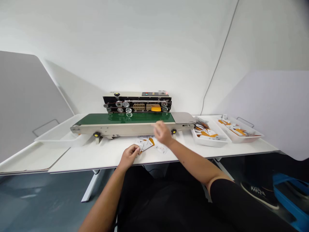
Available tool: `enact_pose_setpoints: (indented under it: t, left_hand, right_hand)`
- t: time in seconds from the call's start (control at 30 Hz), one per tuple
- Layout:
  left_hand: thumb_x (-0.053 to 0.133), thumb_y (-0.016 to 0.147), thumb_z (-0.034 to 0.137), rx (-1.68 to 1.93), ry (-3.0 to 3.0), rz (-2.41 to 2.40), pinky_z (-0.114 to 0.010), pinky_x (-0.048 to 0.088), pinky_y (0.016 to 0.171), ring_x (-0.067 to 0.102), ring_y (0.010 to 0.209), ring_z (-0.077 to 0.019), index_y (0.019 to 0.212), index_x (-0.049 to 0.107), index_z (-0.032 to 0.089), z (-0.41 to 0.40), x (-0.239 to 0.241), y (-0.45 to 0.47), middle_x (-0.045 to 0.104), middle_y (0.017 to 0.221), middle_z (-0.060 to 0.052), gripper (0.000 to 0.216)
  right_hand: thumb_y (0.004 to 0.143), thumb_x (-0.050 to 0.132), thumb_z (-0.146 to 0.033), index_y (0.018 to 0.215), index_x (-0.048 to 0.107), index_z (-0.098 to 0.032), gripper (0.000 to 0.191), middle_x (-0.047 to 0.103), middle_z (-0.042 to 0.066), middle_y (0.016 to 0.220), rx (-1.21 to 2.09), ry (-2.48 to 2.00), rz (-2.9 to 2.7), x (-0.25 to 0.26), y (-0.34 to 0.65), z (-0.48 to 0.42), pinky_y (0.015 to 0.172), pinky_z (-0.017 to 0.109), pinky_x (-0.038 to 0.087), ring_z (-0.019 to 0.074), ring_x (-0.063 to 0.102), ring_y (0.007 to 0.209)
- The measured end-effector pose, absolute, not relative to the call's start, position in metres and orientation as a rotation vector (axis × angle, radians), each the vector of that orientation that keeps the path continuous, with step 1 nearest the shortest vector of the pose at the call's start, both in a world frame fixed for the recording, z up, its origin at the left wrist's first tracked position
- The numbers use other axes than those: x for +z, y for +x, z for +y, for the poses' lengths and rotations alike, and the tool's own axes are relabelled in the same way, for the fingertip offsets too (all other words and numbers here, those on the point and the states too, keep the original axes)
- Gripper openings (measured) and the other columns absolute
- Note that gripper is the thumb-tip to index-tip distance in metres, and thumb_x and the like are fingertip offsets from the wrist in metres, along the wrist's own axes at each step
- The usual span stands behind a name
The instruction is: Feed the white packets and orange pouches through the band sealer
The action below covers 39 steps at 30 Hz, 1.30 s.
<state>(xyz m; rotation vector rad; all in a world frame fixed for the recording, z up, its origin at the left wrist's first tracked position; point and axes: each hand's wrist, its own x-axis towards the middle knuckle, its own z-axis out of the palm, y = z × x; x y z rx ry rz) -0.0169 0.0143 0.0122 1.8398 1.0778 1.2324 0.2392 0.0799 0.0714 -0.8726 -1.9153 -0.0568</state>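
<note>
My left hand rests at the table's front edge, its fingers closed on the edge of a small white and orange sachet. More of these sachets lie loosely in a pile beside it on the white table. My right hand is blurred by motion, just above the table between the pile and the front rail of a benchtop band sealer. The sealer has a green conveyor belt, and nothing shows in my right hand.
Two white trays holding several sachets stand to the right of the conveyor. A translucent tray sits at its left end. A blue crate and a black shoe are on the floor at lower right.
</note>
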Motion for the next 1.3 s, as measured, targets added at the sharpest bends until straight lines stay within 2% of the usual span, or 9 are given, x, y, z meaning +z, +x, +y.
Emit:
enact_pose_setpoints:
  t: [0.13,0.23,0.33,0.6,0.73,0.83,0.9,1.07,1.3]
  left_hand:
    - [0.059,0.095,0.048,1.213,1.848,1.051,-0.027,0.044,0.068,0.058,0.069,-0.0163,0.079,0.063,0.02,0.014,0.012,-0.016,0.064,0.072,0.0,0.033]
    - [0.059,0.094,0.049,1.222,1.844,1.079,-0.027,0.043,0.067,0.057,0.067,-0.0163,0.079,0.063,0.02,0.015,0.011,-0.016,0.063,0.071,0.001,0.033]
    - [0.058,0.095,0.05,1.202,1.844,1.1,-0.026,0.042,0.065,0.056,0.066,-0.0161,0.08,0.062,0.02,0.016,0.01,-0.016,0.063,0.071,0.001,0.033]
    - [0.054,0.097,0.046,1.158,2.022,1.175,-0.029,0.047,0.069,0.061,0.07,-0.0185,0.083,0.063,0.021,0.019,0.006,-0.015,0.065,0.073,-0.001,0.03]
    - [0.062,0.091,0.036,1.261,2.33,1.327,-0.04,0.05,0.093,0.067,0.098,-0.0272,0.1,0.069,0.023,0.028,0.0,-0.008,0.074,0.1,-0.009,0.017]
    - [0.072,0.084,0.033,1.22,2.467,1.471,-0.052,0.039,0.113,0.057,0.128,-0.0353,0.121,0.066,0.023,0.036,-0.009,-0.002,0.065,0.136,-0.015,0.039]
    - [0.074,0.084,0.036,1.087,2.473,1.584,-0.06,0.03,0.117,0.05,0.137,-0.0392,0.13,0.063,0.025,0.038,-0.014,0.0,0.059,0.146,-0.015,0.049]
    - [0.073,0.087,0.037,0.907,2.508,1.592,-0.068,0.018,0.119,0.047,0.139,-0.0402,0.133,0.061,0.031,0.037,-0.018,-0.001,0.065,0.139,-0.01,0.048]
    - [0.066,0.085,0.022,1.253,2.486,1.439,-0.052,0.041,0.11,0.058,0.121,-0.0343,0.119,0.068,0.023,0.04,-0.013,-0.005,0.066,0.125,-0.014,0.034]
  right_hand:
    - [0.096,0.057,-0.03,0.13,0.066,-0.022,0.036,0.068,0.01,0.124,0.067,-0.875,-2.356,0.009,0.209,0.047,0.104,0.039,0.047,0.025,0.059,0.118]
    - [0.093,0.065,-0.044,0.138,0.061,-0.018,0.052,0.057,0.014,0.145,0.115,-1.142,-2.376,-0.01,0.202,0.046,0.113,0.045,0.041,0.0303,0.05,0.134]
    - [0.091,0.065,-0.053,0.141,0.058,-0.016,0.062,0.05,0.018,0.152,0.098,-1.321,-2.356,-0.009,0.203,0.049,0.115,0.049,0.038,0.0337,0.047,0.138]
    - [0.095,0.065,-0.036,0.124,0.067,-0.019,0.034,0.066,0.013,0.134,0.134,-1.252,-2.325,-0.01,0.206,0.05,0.107,0.044,0.045,0.0294,0.057,0.125]
    - [0.091,0.07,-0.034,0.126,0.066,-0.019,0.038,0.067,0.012,0.13,0.135,-1.177,-2.303,-0.012,0.206,0.052,0.106,0.044,0.045,0.0288,0.057,0.123]
    - [0.091,0.07,-0.032,0.127,0.066,-0.02,0.038,0.066,0.013,0.131,0.145,-1.124,-2.328,-0.013,0.206,0.054,0.106,0.044,0.046,0.028,0.058,0.122]
    - [0.091,0.069,-0.029,0.127,0.066,-0.02,0.037,0.067,0.012,0.131,0.164,-1.075,-2.359,-0.014,0.207,0.055,0.107,0.043,0.046,0.0275,0.059,0.122]
    - [0.089,0.066,-0.023,0.135,0.063,-0.023,0.045,0.067,0.01,0.133,0.275,-1.015,-2.339,-0.015,0.209,0.055,0.106,0.041,0.047,0.0252,0.06,0.124]
    - [0.088,0.067,-0.02,0.142,0.056,-0.021,0.055,0.062,0.012,0.137,0.272,-0.903,-2.264,-0.013,0.211,0.052,0.111,0.042,0.044,0.0253,0.054,0.128]
